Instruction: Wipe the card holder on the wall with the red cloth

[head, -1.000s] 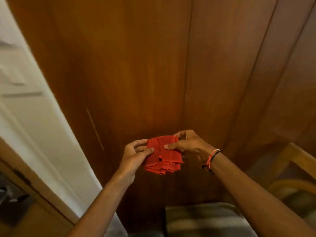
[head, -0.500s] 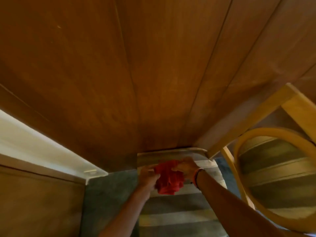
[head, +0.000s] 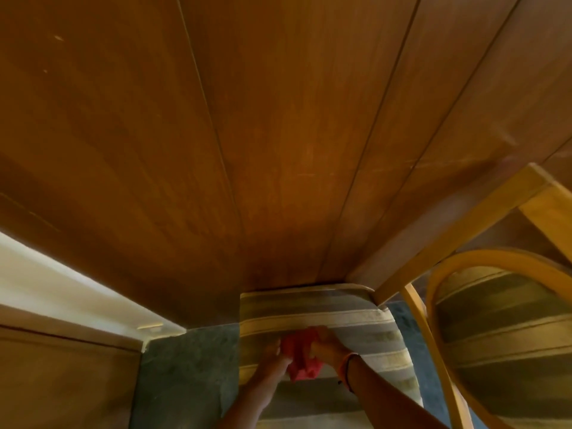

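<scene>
Both of my hands hold the bunched red cloth low in the view, above a striped seat cushion. My left hand grips its left side and my right hand, with a red and a black band at the wrist, grips its right side. The cloth is crumpled between the fingers. No card holder shows on the brown wood-panelled wall that fills the upper part of the view.
A wooden chair frame with a curved arm and a second striped cushion stands at the right. A white door frame and wooden door are at the left. Grey-green floor lies between.
The camera has tilted down and turned right, so the hands sit lower and smaller in view. The hands have bunched the cloth tighter and lowered it over the striped cushion.
</scene>
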Motion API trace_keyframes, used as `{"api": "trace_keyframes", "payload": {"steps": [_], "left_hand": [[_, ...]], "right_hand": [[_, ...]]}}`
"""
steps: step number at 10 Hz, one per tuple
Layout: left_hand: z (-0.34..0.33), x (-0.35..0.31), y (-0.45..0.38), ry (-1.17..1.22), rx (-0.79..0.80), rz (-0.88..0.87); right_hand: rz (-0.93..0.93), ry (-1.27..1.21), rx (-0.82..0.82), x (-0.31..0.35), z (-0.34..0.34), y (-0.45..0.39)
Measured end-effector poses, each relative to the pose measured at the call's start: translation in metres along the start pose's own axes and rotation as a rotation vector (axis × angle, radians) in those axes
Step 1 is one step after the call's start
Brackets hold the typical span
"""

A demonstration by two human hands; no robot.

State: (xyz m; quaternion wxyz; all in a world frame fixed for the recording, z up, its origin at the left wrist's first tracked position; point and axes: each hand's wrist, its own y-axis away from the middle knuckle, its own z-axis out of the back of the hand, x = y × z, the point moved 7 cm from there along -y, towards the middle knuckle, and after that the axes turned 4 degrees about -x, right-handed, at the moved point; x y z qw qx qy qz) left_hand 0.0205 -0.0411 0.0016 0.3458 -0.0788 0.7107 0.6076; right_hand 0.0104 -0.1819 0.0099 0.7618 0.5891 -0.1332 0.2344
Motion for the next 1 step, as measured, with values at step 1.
{"api": "trace_keyframes", "payload": {"steps": [1], "left_hand": [[0.023,-0.0446,0.0216,-0.127,-0.089,-0.213]], "right_hand": [[0.239,0.139,-0.173,0.0428,0.0196,0.0315]]}}
